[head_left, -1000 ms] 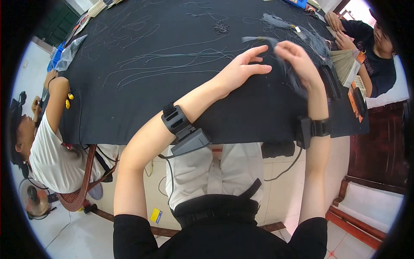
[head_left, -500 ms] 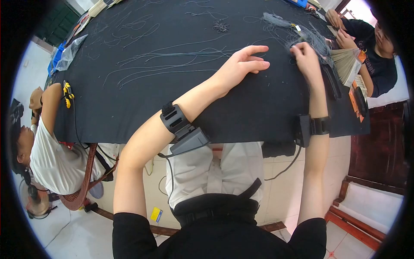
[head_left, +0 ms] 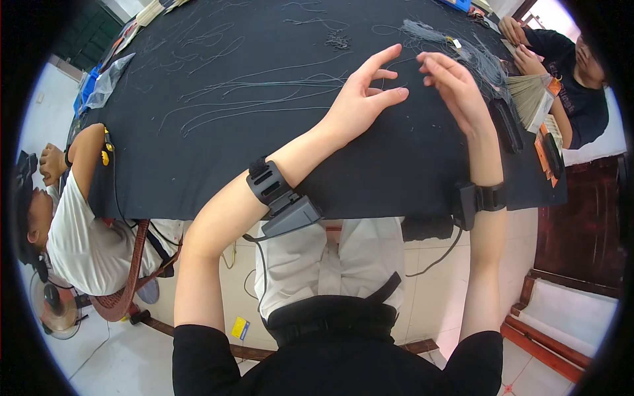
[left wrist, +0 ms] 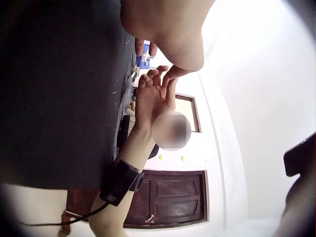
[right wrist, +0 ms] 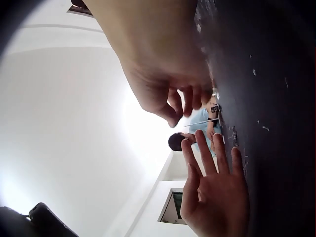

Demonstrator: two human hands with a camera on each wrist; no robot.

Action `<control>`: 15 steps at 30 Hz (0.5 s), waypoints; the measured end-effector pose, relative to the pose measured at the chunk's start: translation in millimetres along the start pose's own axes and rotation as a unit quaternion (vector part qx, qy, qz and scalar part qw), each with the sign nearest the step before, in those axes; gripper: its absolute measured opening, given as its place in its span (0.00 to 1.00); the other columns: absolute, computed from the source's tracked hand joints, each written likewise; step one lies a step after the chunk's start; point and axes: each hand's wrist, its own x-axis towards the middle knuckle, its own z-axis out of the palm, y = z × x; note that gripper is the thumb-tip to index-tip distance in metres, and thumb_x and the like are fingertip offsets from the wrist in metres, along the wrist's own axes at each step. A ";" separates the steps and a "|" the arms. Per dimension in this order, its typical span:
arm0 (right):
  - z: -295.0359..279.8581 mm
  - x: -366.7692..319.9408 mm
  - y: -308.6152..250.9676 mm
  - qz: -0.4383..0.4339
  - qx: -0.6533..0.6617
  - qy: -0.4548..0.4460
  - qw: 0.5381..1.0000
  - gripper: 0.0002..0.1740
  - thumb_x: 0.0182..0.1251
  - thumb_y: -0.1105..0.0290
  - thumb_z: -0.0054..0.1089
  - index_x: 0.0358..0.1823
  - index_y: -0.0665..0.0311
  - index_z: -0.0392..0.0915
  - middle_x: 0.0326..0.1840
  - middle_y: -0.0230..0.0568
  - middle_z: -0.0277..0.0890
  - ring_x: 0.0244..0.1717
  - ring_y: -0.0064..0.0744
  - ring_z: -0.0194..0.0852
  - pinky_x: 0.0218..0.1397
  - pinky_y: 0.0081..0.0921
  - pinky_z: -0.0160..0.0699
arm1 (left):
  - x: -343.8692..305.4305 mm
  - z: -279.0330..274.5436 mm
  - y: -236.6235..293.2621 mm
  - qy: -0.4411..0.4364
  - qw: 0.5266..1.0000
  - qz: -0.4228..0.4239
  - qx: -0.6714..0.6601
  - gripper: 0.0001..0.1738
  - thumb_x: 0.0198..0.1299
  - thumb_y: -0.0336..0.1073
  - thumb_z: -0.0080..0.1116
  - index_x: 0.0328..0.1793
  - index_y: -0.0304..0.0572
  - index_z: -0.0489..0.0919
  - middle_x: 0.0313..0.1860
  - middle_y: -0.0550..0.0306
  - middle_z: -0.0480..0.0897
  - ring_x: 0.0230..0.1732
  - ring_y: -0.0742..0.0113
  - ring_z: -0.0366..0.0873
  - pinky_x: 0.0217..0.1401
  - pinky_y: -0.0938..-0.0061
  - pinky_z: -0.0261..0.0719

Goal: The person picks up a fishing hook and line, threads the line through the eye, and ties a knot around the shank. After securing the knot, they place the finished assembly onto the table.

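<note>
Over black cloth (head_left: 277,165), the head view shows left hand (head_left: 356,102) spread, right hand (head_left: 459,92) curved near grey threads (head_left: 479,61); whether pinching, I cannot tell. Left wrist view: brown door (left wrist: 180,197) behind. Right wrist view: blue-clothed person (right wrist: 200,117) beyond both hands.

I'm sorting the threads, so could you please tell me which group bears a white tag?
The thick bundle beyond the right hand: its white tag sets it apart from the looser threads.

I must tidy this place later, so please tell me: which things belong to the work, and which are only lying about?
Likely the work:
long, thin grey threads
tangled grey thread bundle

Apparently lying about:
crumpled clear plastic bag
rectangular yellow-and-blue packet on the floor
</note>
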 end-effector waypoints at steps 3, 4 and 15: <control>12.0 -3.1 -2.3 0.003 0.006 -0.074 0.997 0.20 0.61 0.57 0.55 0.47 0.65 0.74 0.40 0.33 0.72 0.41 0.21 0.65 0.47 0.17 0.63 | 0.4 -1.2 -2.7 0.000 0.999 0.035 0.024 0.33 0.55 0.40 0.56 0.67 0.48 0.60 0.66 0.52 0.62 0.58 0.62 0.66 0.56 0.68 0.70; 12.6 -3.9 -2.8 0.005 -0.005 -0.079 0.997 0.19 0.61 0.58 0.55 0.47 0.65 0.75 0.40 0.33 0.72 0.41 0.21 0.66 0.46 0.17 0.64 | 0.7 -1.6 -4.4 -0.004 0.999 0.041 0.036 0.31 0.55 0.40 0.57 0.66 0.47 0.62 0.64 0.53 0.64 0.57 0.63 0.67 0.55 0.69 0.71; 17.9 -3.8 -2.2 0.045 -0.024 -0.166 0.985 0.12 0.64 0.60 0.51 0.35 0.61 0.74 0.27 0.27 0.68 0.27 0.14 0.62 0.31 0.11 0.62 | -0.2 -7.0 -4.3 0.055 0.997 -0.028 0.047 0.12 0.59 0.37 0.54 0.42 0.37 0.80 0.31 0.60 0.80 0.33 0.76 0.74 0.41 0.81 0.72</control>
